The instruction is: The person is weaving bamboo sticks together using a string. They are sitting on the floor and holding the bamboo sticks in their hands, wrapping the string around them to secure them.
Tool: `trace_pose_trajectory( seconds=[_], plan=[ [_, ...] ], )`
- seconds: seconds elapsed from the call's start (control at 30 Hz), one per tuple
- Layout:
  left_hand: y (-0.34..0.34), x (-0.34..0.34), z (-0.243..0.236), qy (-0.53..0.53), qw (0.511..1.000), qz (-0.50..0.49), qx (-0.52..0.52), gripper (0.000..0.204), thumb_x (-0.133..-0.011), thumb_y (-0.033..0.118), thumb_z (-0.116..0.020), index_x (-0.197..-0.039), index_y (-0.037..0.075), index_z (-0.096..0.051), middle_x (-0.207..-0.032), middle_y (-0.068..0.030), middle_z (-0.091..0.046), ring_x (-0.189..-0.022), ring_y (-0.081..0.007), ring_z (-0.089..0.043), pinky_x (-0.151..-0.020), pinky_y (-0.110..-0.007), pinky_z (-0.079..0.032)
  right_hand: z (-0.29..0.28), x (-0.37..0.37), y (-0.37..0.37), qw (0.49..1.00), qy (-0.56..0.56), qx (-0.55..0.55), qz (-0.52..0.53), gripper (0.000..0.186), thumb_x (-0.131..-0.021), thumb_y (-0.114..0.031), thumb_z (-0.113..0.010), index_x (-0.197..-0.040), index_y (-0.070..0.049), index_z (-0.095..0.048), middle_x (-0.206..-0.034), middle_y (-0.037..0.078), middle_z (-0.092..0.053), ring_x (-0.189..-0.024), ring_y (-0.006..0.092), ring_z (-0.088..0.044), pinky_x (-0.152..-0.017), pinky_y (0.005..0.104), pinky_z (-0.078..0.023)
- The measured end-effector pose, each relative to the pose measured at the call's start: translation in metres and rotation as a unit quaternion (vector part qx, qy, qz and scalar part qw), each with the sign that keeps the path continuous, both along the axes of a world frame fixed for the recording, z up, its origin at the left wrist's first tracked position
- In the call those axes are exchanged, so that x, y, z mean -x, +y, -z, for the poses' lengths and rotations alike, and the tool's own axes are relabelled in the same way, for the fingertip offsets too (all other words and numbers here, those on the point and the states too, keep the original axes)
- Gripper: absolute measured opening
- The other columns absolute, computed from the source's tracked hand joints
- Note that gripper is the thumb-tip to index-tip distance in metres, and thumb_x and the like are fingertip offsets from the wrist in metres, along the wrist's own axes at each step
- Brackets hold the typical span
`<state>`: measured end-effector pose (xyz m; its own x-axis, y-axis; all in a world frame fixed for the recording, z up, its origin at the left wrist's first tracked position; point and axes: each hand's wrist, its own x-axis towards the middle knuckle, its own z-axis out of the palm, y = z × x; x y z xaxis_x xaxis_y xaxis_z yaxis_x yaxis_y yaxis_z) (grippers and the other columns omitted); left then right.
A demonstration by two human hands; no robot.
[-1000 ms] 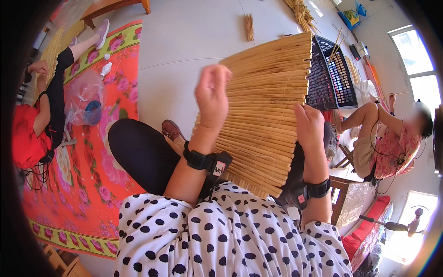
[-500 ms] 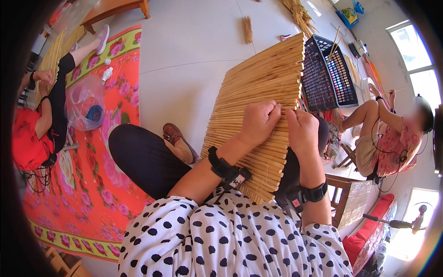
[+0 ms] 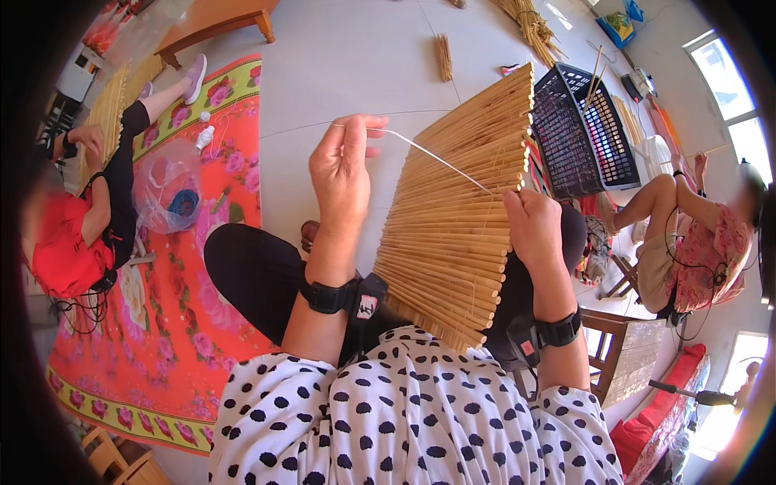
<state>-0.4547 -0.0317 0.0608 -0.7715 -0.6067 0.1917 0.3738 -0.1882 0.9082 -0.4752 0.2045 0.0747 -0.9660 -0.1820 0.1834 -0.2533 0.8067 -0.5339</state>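
A mat of pale bamboo-like sticks [image 3: 440,234] lies slanted across my lap, bound with fine thread. My left hand [image 3: 343,170] is raised left of the mat, pinching a white thread [image 3: 440,162] that runs taut down to the mat near its right edge. My right hand [image 3: 533,222] is closed on that right edge, a little below the middle. Both wrists wear black straps over my polka-dot-clothed lap.
A dark plastic crate [image 3: 582,129] with sticks stands beyond the mat. One person [image 3: 65,234] sits left by a red floral cloth [image 3: 174,323] holding a bag [image 3: 170,186]; another [image 3: 699,242] sits right. Stick bundles [image 3: 444,56], a bench [image 3: 214,24] and a stool [image 3: 630,356] surround me.
My left hand has moved from the mat's right edge out to the upper left, drawing the white thread with it. My right hand stays on the edge.
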Motion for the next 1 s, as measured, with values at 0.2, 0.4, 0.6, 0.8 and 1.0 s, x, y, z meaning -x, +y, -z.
trace_pose_trajectory(
  seconds=[0.2,0.4,0.6,0.8,1.0],
  plan=[
    [-0.022,-0.016,0.03,-0.042,0.897,0.33,-0.292,0.032,-0.101,0.034,-0.051,-0.085,0.007,-0.057,-0.068,-0.003,-0.054,-0.056,-0.015,-0.05,-0.048,-0.024,-0.038,0.003,0.002,-0.004,1.0,-0.028,-0.009,0.005,0.036,-0.088,-0.022,-0.059,-0.066,0.007,-0.056,-0.065,0.028,-0.055,-0.065,0.0448,-0.057,-0.062,0.0475,-0.047],
    [-0.158,-0.058,0.015,-0.117,0.992,0.011,-0.051,0.018,-0.095,0.024,-0.062,-0.091,0.006,-0.062,-0.066,0.0022,-0.053,-0.047,-0.0043,-0.04,-0.04,-0.021,-0.027,0.008,0.014,0.016,0.998,-0.059,-0.002,0.037,0.036,-0.089,-0.023,-0.057,-0.071,0.007,-0.06,-0.071,0.029,-0.058,-0.07,0.0458,-0.059,-0.068,0.0482,-0.048],
    [-0.121,-0.06,0.011,-0.401,0.844,0.157,0.321,0.022,-0.097,0.023,-0.056,-0.098,0.006,-0.07,-0.058,0.0058,-0.046,-0.047,-0.0049,-0.042,-0.044,-0.021,-0.034,0.024,0.015,0.012,0.998,-0.065,-0.007,0.01,0.036,-0.09,-0.023,-0.056,-0.072,0.008,-0.06,-0.073,0.03,-0.058,-0.073,0.0471,-0.059,-0.069,0.0481,-0.049],
    [0.036,0.002,0.058,-0.284,0.845,0.393,0.227,0.02,-0.093,0.014,-0.059,-0.106,0.001,-0.066,-0.075,-0.001,-0.06,-0.067,-0.0099,-0.057,-0.063,-0.028,-0.049,0.022,0.011,0.012,0.997,-0.074,-0.001,0.019,0.035,-0.089,-0.022,-0.057,-0.071,0.008,-0.06,-0.071,0.03,-0.058,-0.072,0.0466,-0.059,-0.067,0.0483,-0.049],
    [0.093,0.025,0.085,-0.189,0.861,0.325,0.341,0.021,-0.082,0.012,-0.069,-0.1,0.0,-0.066,-0.082,-0.0119,-0.062,-0.073,-0.0219,-0.059,-0.068,-0.034,-0.05,0.031,0.011,0.016,0.998,-0.051,0.021,0.031,0.034,-0.086,-0.022,-0.06,-0.067,0.006,-0.059,-0.065,0.027,-0.057,-0.064,0.0448,-0.058,-0.063,0.0478,-0.048]
  ],
)
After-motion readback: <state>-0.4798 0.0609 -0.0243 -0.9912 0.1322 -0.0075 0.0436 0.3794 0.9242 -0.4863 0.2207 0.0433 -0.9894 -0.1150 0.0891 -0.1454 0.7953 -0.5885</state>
